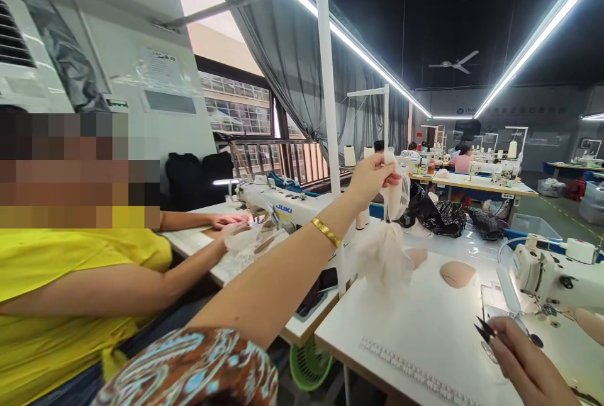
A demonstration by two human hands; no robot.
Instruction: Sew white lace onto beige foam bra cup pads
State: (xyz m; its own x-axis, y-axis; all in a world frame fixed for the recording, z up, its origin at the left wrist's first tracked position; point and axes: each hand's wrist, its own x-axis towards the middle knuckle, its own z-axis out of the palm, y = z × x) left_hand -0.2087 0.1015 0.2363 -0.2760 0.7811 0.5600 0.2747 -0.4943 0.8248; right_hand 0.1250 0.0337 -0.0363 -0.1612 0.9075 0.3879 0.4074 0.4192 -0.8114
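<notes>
My left hand (pixel 375 176), with a gold bangle at its wrist, is raised over the far left of the white table. Its closed fingers pinch a sheer, pale fabric piece (pixel 384 255) that hangs down in loose folds toward the tabletop. At the lower right, my right hand (pixel 523 355) is closed around small thread snips (pixel 485 329), whose dark, pointed blades stand a little apart. Near the middle of the table lies a beige, rounded cup-shaped piece (pixel 457 274). A white sewing machine (pixel 557 274) stands just beyond my right hand.
A ruler strip (pixel 415 371) runs along the table's front. Black plastic bags (pixel 438 214) lie at the back. To the left, a person in yellow (pixel 85 274) works at another sewing machine (pixel 283 204). A white pole (pixel 326 78) rises between the tables, with a green basket (pixel 309 365) below.
</notes>
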